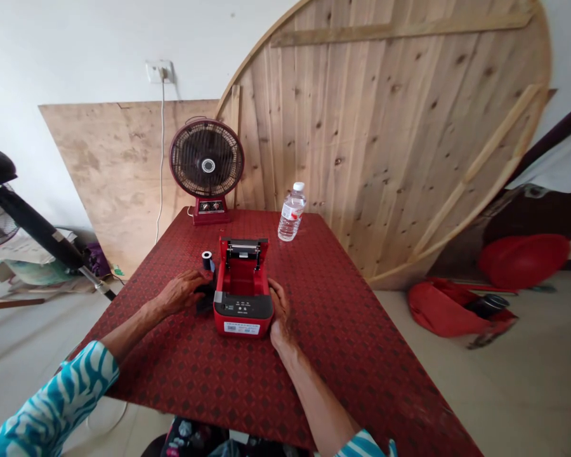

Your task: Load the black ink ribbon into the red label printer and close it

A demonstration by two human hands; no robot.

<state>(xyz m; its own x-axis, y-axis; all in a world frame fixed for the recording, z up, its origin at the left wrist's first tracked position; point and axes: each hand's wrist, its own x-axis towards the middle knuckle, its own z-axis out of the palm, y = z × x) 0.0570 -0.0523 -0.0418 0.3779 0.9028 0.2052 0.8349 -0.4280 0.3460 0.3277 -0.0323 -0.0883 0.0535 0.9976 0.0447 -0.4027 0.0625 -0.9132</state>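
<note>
A small red-and-black receipt printer [243, 306] stands upright on the table, its lid raised and its paper bay showing nothing inside. My right hand [280, 311] grips the printer's right side, fingers along the wall. On the other side, my left hand [183, 292] has its fingers closed over a soft-looking black thing [204, 301], perhaps cloth or a pouch, which lies against the printer's left wall. Just beyond that hand is a small roll [207, 259] with a white end and a dark outer side.
A red patterned cloth covers the table [342, 355]. At its far end stand a dark red fan [208, 166] and a clear water bottle [292, 214]. A large round wooden board [361, 127] leans behind. A floor fan's pole [42, 225] slants at left; red bags [450, 311] lie right.
</note>
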